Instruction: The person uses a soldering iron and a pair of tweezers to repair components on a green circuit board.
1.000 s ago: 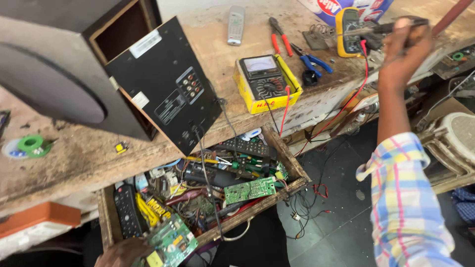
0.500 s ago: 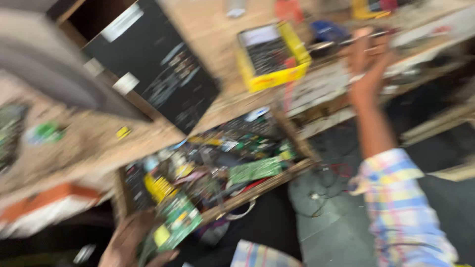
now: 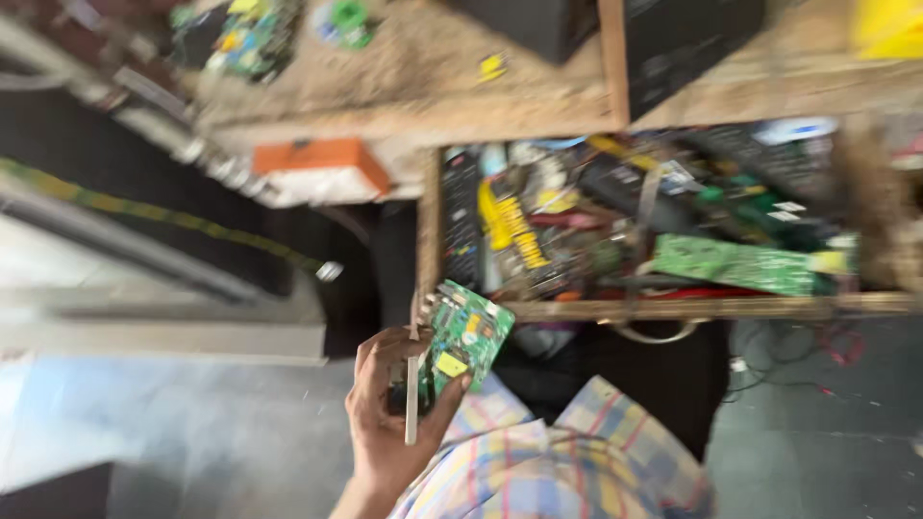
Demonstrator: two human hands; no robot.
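Green fibreglass circuit board (image 3: 464, 338), flat and rectangular, sits clamped in your left hand (image 3: 389, 413), fingers curled around its edge. Just beyond it, the open wooden drawer (image 3: 692, 308) holds tangled boards and cables. Farther off lies the rough workbench (image 3: 433, 77).

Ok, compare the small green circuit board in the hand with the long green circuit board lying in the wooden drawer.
The small green circuit board is squarish and tilted up in the left hand; the long green circuit board is a narrow strip lying flat in the wooden drawer amid clutter. Both are green.
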